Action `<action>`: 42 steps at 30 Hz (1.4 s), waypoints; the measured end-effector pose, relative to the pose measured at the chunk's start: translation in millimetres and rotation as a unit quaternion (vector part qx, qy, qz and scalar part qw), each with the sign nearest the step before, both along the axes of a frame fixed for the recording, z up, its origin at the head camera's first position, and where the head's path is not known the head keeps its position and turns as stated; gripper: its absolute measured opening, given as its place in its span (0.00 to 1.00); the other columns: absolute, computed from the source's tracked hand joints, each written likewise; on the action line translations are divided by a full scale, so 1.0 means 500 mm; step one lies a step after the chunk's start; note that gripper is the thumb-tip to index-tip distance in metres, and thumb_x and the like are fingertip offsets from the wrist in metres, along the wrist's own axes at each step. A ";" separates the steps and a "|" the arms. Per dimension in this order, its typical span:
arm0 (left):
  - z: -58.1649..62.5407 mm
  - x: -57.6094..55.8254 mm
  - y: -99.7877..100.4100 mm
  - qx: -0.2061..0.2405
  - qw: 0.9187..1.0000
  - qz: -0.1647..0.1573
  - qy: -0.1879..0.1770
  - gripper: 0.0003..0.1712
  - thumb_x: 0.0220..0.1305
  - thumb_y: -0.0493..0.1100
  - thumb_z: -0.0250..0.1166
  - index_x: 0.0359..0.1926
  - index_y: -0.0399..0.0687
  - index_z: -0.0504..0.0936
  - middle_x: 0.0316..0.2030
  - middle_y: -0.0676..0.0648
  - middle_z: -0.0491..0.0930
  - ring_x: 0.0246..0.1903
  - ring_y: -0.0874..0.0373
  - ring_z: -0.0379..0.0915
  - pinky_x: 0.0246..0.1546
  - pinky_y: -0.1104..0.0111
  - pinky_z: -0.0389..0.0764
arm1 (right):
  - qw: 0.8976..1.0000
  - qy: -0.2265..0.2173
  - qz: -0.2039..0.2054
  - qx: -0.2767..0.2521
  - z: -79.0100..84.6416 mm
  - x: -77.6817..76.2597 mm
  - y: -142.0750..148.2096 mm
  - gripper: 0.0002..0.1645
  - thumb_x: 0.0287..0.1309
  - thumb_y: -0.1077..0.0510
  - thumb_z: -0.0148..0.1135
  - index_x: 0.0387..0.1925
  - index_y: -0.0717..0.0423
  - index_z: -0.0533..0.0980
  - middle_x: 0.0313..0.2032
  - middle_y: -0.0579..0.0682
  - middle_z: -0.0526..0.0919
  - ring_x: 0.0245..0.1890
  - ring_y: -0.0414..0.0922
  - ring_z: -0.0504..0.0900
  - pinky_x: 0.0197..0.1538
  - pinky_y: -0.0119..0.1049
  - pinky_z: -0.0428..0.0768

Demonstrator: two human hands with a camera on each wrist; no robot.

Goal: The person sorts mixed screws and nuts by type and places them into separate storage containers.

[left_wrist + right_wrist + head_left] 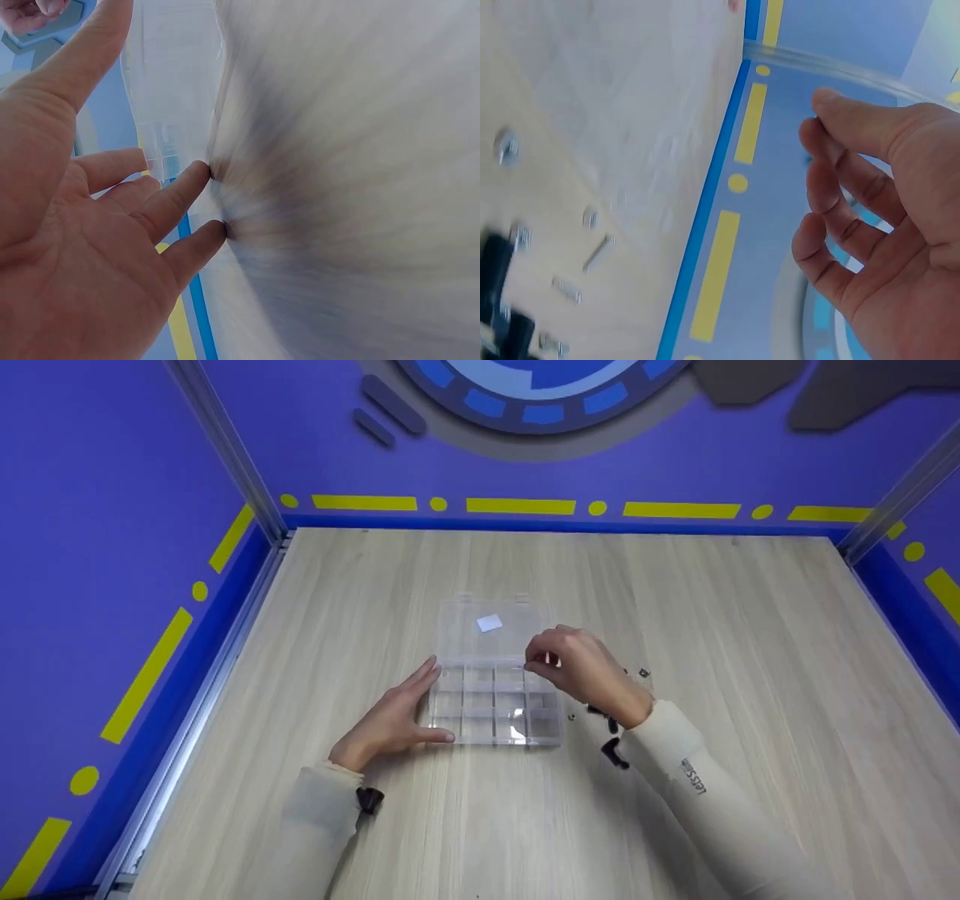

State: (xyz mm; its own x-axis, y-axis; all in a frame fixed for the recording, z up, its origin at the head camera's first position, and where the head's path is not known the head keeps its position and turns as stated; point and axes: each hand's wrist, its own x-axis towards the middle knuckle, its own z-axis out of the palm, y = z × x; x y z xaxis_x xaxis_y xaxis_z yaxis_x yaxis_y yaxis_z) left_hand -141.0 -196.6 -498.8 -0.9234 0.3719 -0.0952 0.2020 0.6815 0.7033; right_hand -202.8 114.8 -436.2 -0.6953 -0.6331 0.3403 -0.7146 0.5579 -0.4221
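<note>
A clear plastic compartment box [495,705] lies on the table with its lid [469,634] folded back. My left hand [397,716] rests along the box's left side, thumb at the front left corner, fingers straight. In the left wrist view, two fingertips [201,171] of that hand touch down by the box's edge. My right hand [577,664] is raised over the box's right back compartments. In the right wrist view its thumb and index fingertips [826,99] meet, the other fingers curled; no thing shows between them.
Right of the box lie black angled pieces [615,753], partly under the right forearm, and small metal hardware [644,673]. The right wrist view shows several metal pieces [507,146] beside black parts [493,274]. A white label [489,622] is on the lid. Blue panels [150,547] enclose the table.
</note>
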 end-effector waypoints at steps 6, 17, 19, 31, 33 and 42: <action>0.003 0.000 0.000 0.000 1.000 0.003 -0.009 0.65 0.50 0.55 0.82 0.81 0.44 0.54 0.82 0.49 0.43 0.79 0.48 0.43 0.78 0.52 0.51 | 0.999 -0.017 0.022 0.017 -0.007 0.005 -0.037 0.07 0.61 0.69 0.67 0.33 0.55 0.83 0.32 0.45 0.85 0.32 0.42 0.83 0.35 0.35 0.83; 0.002 0.000 0.000 0.007 1.000 -0.004 0.001 0.65 0.50 0.55 0.83 0.80 0.40 0.56 0.82 0.47 0.44 0.79 0.49 0.44 0.77 0.54 0.53 | 0.998 -0.047 0.016 0.037 -0.033 0.004 -0.089 0.08 0.57 0.66 0.66 0.28 0.49 0.81 0.27 0.40 0.82 0.27 0.36 0.79 0.29 0.33 0.79; 0.001 0.000 0.000 0.007 1.000 -0.002 0.000 0.64 0.50 0.54 0.83 0.80 0.40 0.56 0.82 0.47 0.44 0.79 0.49 0.45 0.77 0.55 0.53 | 0.997 -0.056 0.017 0.043 -0.042 0.002 -0.096 0.08 0.56 0.66 0.67 0.27 0.49 0.81 0.26 0.39 0.82 0.27 0.36 0.79 0.29 0.32 0.79; -0.003 -0.001 0.000 0.003 1.000 -0.005 -0.003 0.65 0.50 0.55 0.82 0.80 0.41 0.55 0.82 0.48 0.43 0.79 0.49 0.44 0.77 0.55 0.53 | 0.994 -0.083 0.058 0.039 -0.076 0.001 -0.124 0.06 0.60 0.66 0.68 0.30 0.54 0.86 0.29 0.44 0.87 0.30 0.39 0.83 0.34 0.35 0.83; -0.003 -0.001 -0.001 0.004 1.000 -0.005 -0.003 0.65 0.50 0.55 0.82 0.80 0.41 0.55 0.82 0.48 0.43 0.79 0.49 0.44 0.77 0.55 0.53 | 0.992 -0.095 0.069 0.042 -0.076 0.002 -0.125 0.05 0.62 0.66 0.68 0.34 0.57 0.88 0.32 0.46 0.89 0.32 0.40 0.84 0.37 0.37 0.84; -0.001 -0.003 -0.003 0.007 1.000 -0.005 -0.006 0.64 0.51 0.55 0.82 0.80 0.42 0.54 0.82 0.49 0.43 0.79 0.49 0.44 0.77 0.55 0.53 | 0.988 -0.118 0.088 0.036 -0.074 0.000 -0.132 0.05 0.64 0.69 0.68 0.37 0.61 0.88 0.37 0.49 0.90 0.37 0.41 0.87 0.43 0.40 0.86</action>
State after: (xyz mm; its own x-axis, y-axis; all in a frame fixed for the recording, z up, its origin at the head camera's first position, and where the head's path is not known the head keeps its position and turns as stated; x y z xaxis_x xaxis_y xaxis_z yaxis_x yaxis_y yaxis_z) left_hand -142.6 -198.0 -499.2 -0.9185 0.3822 -0.1012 0.2000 0.6702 0.7148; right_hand -202.6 48.7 -473.4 -0.6262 -0.7687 0.1303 -0.6897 0.4682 -0.5523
